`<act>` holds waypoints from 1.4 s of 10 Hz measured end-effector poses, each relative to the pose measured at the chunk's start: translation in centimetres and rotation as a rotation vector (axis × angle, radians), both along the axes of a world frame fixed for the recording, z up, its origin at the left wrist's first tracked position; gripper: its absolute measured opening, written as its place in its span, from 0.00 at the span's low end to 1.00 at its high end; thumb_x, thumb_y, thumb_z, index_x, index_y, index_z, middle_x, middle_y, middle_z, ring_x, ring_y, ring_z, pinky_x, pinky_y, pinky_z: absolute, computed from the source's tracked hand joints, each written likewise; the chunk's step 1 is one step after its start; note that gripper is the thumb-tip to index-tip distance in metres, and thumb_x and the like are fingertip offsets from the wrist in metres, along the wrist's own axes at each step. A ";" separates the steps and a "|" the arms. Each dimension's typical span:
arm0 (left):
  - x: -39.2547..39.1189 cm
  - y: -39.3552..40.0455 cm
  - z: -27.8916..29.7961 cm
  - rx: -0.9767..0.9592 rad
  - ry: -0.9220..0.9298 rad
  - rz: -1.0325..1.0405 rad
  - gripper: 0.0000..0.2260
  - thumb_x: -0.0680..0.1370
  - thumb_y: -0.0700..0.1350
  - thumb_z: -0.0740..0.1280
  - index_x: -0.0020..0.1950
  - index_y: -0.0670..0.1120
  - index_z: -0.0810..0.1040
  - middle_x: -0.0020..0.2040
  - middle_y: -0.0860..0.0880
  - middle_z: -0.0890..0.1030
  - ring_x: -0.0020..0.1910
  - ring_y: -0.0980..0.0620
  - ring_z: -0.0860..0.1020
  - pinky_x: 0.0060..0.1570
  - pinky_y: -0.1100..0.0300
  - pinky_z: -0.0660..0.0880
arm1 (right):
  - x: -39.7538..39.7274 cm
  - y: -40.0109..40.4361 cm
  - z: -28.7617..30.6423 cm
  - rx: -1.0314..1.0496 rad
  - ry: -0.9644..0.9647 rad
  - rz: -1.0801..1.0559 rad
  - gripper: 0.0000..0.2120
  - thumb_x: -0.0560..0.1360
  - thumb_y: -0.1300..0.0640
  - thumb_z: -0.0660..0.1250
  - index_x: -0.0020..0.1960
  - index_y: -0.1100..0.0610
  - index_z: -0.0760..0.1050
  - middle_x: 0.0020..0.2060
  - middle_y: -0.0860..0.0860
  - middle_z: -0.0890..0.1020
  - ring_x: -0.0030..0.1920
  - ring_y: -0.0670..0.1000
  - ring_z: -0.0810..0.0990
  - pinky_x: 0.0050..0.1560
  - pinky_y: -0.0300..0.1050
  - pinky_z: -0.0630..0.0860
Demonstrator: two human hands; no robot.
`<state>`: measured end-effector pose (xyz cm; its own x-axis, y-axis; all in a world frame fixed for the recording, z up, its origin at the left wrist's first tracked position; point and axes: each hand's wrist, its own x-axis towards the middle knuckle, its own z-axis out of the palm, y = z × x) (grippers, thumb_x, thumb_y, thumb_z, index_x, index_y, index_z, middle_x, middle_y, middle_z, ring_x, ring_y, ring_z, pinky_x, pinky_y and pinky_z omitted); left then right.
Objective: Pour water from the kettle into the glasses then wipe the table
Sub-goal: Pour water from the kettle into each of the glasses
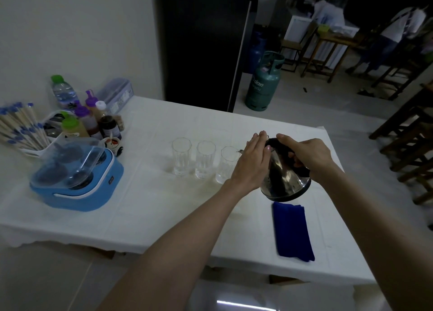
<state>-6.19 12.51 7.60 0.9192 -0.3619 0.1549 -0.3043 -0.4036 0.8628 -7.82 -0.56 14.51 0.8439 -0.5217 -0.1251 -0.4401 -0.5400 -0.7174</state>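
White cloth covers the worktop [164,207], which stands by a pale wall. Three tall clear glasses stand in a row near the middle: the left glass [181,157], the middle glass [205,159] and the right glass [226,164]. Each has a little water at the bottom.

The shiny kettle [284,179] is lifted and tipped to the left, with its spout at the rim of the right glass. The right hand [309,154] has its fingers wrapped tight around the black handle. The left hand [251,163] lies flat on the kettle's side and top, fingers straight and pressed together.

A folded blue cloth [293,232] lies on the worktop just below the kettle. On the far left sit a blue cooker [77,181] with a clear lid, some sauce bottles [93,120], a water bottle [62,91] and a holder of chopsticks [21,127]. A green gas tank [264,82] stands on the floor behind.
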 end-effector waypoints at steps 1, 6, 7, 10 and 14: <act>0.2 0.0 -0.1 0.000 -0.006 0.002 0.22 0.85 0.49 0.48 0.79 0.46 0.53 0.79 0.49 0.56 0.78 0.54 0.50 0.76 0.57 0.49 | -0.1 0.1 0.1 0.003 -0.003 0.004 0.26 0.71 0.35 0.70 0.34 0.59 0.79 0.32 0.53 0.82 0.33 0.51 0.78 0.42 0.46 0.75; 0.6 0.2 -0.2 0.004 -0.013 -0.016 0.22 0.85 0.48 0.48 0.79 0.45 0.54 0.79 0.49 0.57 0.78 0.54 0.50 0.77 0.56 0.49 | -0.1 0.5 0.3 0.004 -0.011 -0.007 0.25 0.71 0.35 0.70 0.34 0.58 0.79 0.31 0.52 0.81 0.32 0.50 0.78 0.42 0.46 0.76; 0.6 0.3 -0.2 0.002 -0.013 -0.022 0.22 0.85 0.49 0.48 0.79 0.45 0.54 0.79 0.48 0.57 0.78 0.54 0.50 0.77 0.56 0.49 | -0.2 0.7 0.2 0.008 -0.011 -0.007 0.25 0.72 0.35 0.69 0.35 0.58 0.79 0.31 0.52 0.80 0.32 0.50 0.77 0.41 0.45 0.75; 0.9 0.6 -0.4 0.008 -0.012 -0.032 0.22 0.85 0.48 0.48 0.79 0.44 0.54 0.79 0.49 0.57 0.78 0.54 0.50 0.77 0.56 0.49 | -0.2 1.0 -0.1 0.032 -0.017 -0.025 0.25 0.71 0.35 0.70 0.35 0.58 0.79 0.32 0.52 0.81 0.32 0.50 0.78 0.43 0.47 0.77; 1.3 1.0 -0.4 0.026 -0.013 -0.048 0.22 0.85 0.48 0.48 0.79 0.45 0.54 0.79 0.49 0.57 0.78 0.54 0.50 0.75 0.58 0.48 | -0.1 1.4 -0.3 0.028 -0.014 -0.054 0.26 0.71 0.34 0.69 0.35 0.58 0.79 0.32 0.53 0.81 0.33 0.51 0.79 0.43 0.48 0.77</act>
